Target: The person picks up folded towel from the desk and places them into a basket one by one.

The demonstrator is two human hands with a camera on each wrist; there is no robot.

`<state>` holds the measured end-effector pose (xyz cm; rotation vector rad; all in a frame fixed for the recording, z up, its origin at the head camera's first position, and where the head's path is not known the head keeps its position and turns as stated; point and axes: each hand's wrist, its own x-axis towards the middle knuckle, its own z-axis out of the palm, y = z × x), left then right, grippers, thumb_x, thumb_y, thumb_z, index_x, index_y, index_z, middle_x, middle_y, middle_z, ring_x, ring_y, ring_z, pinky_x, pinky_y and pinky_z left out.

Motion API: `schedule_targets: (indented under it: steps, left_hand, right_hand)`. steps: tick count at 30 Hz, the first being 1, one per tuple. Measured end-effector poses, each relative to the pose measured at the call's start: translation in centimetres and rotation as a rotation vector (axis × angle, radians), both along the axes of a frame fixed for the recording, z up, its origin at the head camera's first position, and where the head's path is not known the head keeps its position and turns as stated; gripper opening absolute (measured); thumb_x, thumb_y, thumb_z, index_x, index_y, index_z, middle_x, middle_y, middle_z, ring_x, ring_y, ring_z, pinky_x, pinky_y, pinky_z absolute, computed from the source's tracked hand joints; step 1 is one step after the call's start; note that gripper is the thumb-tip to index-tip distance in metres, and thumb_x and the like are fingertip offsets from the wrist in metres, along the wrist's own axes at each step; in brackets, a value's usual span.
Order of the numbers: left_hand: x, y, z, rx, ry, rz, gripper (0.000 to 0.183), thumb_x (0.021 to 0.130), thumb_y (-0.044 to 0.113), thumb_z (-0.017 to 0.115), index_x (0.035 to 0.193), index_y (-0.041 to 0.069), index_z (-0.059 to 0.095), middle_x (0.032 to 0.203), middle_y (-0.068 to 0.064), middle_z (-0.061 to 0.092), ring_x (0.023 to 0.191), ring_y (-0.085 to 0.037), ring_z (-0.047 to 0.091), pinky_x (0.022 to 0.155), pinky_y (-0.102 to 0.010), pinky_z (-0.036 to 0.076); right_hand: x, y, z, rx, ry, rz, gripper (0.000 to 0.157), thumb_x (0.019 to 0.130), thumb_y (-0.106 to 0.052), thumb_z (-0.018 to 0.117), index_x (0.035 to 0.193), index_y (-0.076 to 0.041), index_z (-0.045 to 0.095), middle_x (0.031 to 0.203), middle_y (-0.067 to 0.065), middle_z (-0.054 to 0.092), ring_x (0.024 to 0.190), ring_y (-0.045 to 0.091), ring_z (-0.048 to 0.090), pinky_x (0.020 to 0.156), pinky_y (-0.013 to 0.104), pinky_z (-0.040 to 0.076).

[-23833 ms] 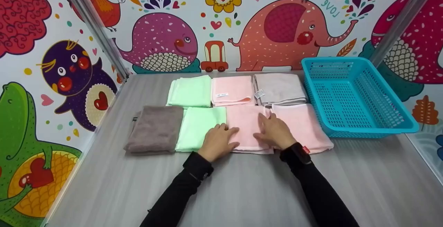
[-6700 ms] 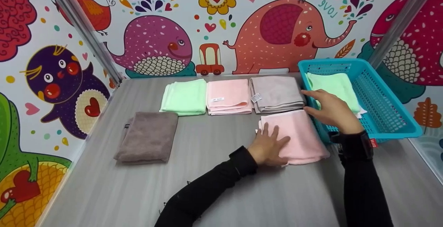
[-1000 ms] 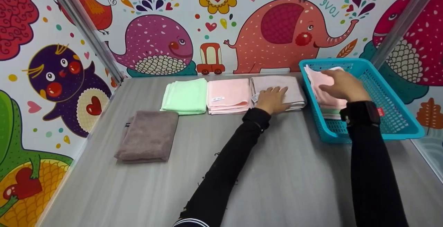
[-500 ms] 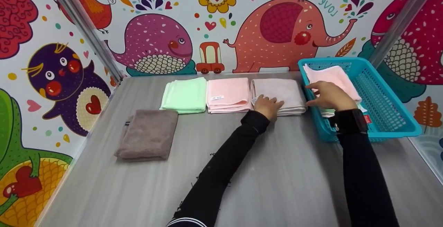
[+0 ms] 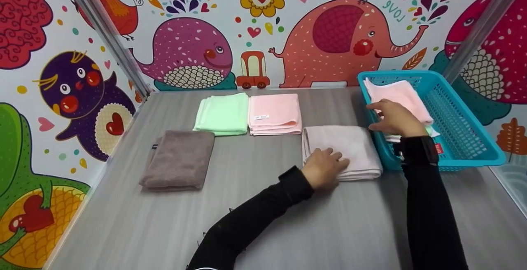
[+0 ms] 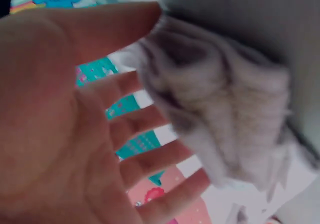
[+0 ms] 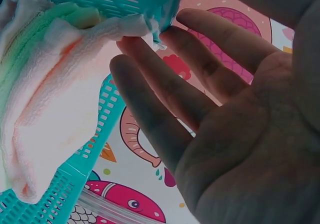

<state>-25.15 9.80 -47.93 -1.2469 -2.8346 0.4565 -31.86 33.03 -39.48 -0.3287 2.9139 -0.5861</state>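
My left hand (image 5: 325, 169) grips the near-left part of a folded light grey towel (image 5: 350, 140), fingers over the top and thumb at the near edge. In the left wrist view, this towel (image 6: 225, 99) is blurred between thumb and fingertips. My right hand (image 5: 397, 117) hovers over the left rim of a turquoise plastic basket (image 5: 461, 138). Its fingers are spread and nearly straight beside a pale pink towel (image 7: 65, 109) inside. Under the pink layers shows a green towel (image 7: 37, 36), partly hidden.
A folded green towel (image 5: 222, 114) and a pink towel (image 5: 275, 113) with a white label lie side by side at the back. A brown-grey towel (image 5: 179, 159) is at the left. Printed walls (image 5: 263, 35) enclose the grey table (image 5: 255, 150) at the back and left.
Over the last half second, my left hand has drawn the light grey towel from the back row toward me. Earlier, the basket was empty; front-row green and pink towels have since gone into it.
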Motion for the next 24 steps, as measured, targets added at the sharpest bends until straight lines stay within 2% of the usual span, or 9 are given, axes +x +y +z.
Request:
schedule_targets:
  steps: [4, 9, 13, 19, 24]
  left_hand:
    - [0.8, -0.6, -0.4, 0.069, 0.037, -0.028, 0.054, 0.095, 0.053, 0.067, 0.141, 0.029, 0.055, 0.133, 0.007, 0.061, 0.120, -0.016, 0.058, 0.087, -0.033, 0.055]
    - [0.9, -2.6, -0.9, 0.179, 0.071, -0.076, 0.042, 0.094, 0.036, 0.069, 0.135, 0.028, 0.063, 0.123, 0.004, 0.065, 0.109, -0.019, 0.062, 0.077, -0.032, 0.056]
    - [1.0, -5.0, -1.2, 0.257, 0.090, -0.096, 0.042, 0.091, 0.027, 0.069, 0.134, 0.028, 0.067, 0.119, 0.002, 0.068, 0.102, -0.021, 0.064, 0.072, -0.032, 0.056]
    - [0.9, -9.1, -1.3, 0.322, 0.040, -0.079, 0.050, 0.089, 0.025, 0.071, 0.138, 0.025, 0.066, 0.123, -0.001, 0.068, 0.102, -0.023, 0.063, 0.073, -0.035, 0.056]
    - [0.8, -11.4, -1.4, 0.296, -0.048, -0.027, 0.058, 0.089, 0.026, 0.072, 0.146, 0.028, 0.060, 0.137, 0.000, 0.063, 0.112, -0.025, 0.060, 0.084, -0.037, 0.055]
  right_hand:
    - [0.2, 0.2, 0.0, -0.013, -0.025, -0.012, 0.066, 0.092, -0.015, 0.077, 0.148, 0.006, 0.050, 0.143, 0.036, 0.052, 0.122, 0.053, 0.057, 0.097, 0.064, 0.053]
    - [0.4, 0.0, -0.2, -0.035, -0.052, -0.015, 0.069, 0.094, -0.020, 0.076, 0.152, 0.003, 0.047, 0.147, 0.034, 0.049, 0.126, 0.053, 0.055, 0.098, 0.064, 0.053]
    - [0.5, -0.1, -0.4, -0.052, -0.049, -0.024, 0.070, 0.095, -0.023, 0.075, 0.154, 0.001, 0.045, 0.150, 0.032, 0.048, 0.128, 0.052, 0.054, 0.098, 0.063, 0.053]
    - [0.9, 0.0, -0.2, -0.087, -0.042, -0.028, 0.071, 0.098, -0.030, 0.072, 0.156, -0.001, 0.043, 0.151, 0.031, 0.049, 0.130, 0.053, 0.054, 0.098, 0.063, 0.053]
    - [1.2, 0.2, 0.0, -0.113, -0.043, -0.034, 0.072, 0.098, -0.031, 0.071, 0.157, -0.002, 0.041, 0.150, 0.033, 0.050, 0.131, 0.053, 0.053, 0.096, 0.063, 0.054]
